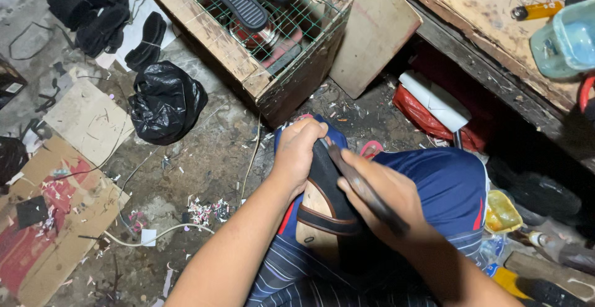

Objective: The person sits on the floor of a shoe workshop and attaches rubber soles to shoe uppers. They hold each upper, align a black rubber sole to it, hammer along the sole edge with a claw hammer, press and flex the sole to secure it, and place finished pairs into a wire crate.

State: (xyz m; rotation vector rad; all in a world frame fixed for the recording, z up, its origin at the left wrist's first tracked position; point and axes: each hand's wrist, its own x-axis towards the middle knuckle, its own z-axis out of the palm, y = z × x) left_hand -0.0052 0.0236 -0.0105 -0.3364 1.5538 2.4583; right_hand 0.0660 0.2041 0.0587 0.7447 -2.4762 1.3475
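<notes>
A sandal (322,211) with a tan insole and a dark brown strap rests on my lap, its dark sole edge turned up. My left hand (299,149) grips the sandal's far end, fingers curled over the toe. My right hand (384,192) holds a long dark tool (365,189), like a blade or file, laid against the sandal's edge near my left fingers. My knees are covered by blue shorts (446,183).
A wooden crate (248,71) with a wire mesh top holds shoe soles ahead of me. A black plastic bag (166,101), cardboard sheets (87,118) and scraps lie on the floor at left. A wooden workbench (489,28) stands at right with a blue-green container (567,40).
</notes>
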